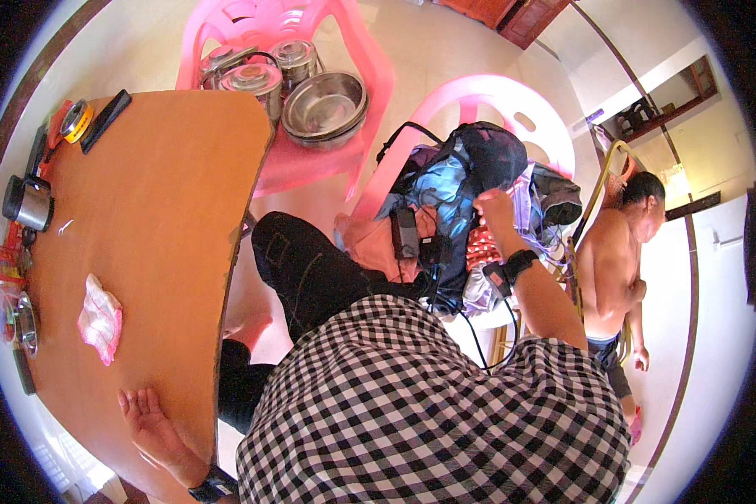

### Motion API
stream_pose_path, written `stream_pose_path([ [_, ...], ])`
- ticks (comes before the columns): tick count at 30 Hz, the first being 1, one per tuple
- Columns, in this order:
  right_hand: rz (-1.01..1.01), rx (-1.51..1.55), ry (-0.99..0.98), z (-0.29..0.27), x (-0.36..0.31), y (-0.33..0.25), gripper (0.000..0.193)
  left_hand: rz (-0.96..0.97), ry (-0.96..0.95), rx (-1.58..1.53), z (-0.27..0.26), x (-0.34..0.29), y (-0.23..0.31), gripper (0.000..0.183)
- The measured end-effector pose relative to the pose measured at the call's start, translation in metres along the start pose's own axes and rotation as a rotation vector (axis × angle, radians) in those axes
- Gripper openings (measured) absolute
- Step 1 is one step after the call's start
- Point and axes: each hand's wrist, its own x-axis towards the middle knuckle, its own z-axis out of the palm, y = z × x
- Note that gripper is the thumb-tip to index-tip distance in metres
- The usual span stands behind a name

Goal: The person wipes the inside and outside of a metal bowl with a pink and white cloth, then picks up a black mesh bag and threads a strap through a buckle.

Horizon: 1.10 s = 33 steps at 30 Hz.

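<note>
My left hand (pixel 155 428) rests at the near edge of the brown table (pixel 168 218), fingers stretched out and holding nothing. Farther up the tabletop lies a crumpled white and pink cloth (pixel 100 321), apart from that hand. My right hand (pixel 497 212) is closed at a heap of clothes and bags on a pink plastic chair (pixel 529 109). Whatever its fingers grip is hidden. Beside it are a blue and black bag (pixel 445 185) and lilac clothing (pixel 525 197); a red cloth with white dots (pixel 482 246) shows just below. Both wrists wear black bands.
Another pink chair (pixel 311 168) holds steel bowls (pixel 323 105) and lidded steel pots (pixel 252 80). Along the table's far left side stand a steel mug (pixel 34 206), a tape roll (pixel 77 122) and a black bar (pixel 107 122). A person (pixel 613 260) is at the right.
</note>
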Motion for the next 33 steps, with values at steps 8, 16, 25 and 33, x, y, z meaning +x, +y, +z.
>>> stream_pose_path([
  [8, 0.06, -0.362, 0.387, -0.078, 0.032, -0.116, 0.051, 0.016, 0.155, 0.042, -0.02, 0.005, 0.028, 0.041],
  [16, -0.001, -0.438, 0.434, -0.086, 0.079, -0.085, 0.03, -0.022, 0.13, 0.079, -0.036, 0.014, 0.023, 0.038],
  [25, -0.63, 0.3, 0.768, -0.122, 0.027, -0.17, 0.021, -0.112, -0.106, 0.088, 0.047, 0.01, 0.028, 0.035],
  [33, -0.726, 1.008, 0.502, -0.144, -0.006, -0.281, 0.015, -0.017, -0.209, 0.267, 0.118, -0.018, 0.03, 0.037],
])
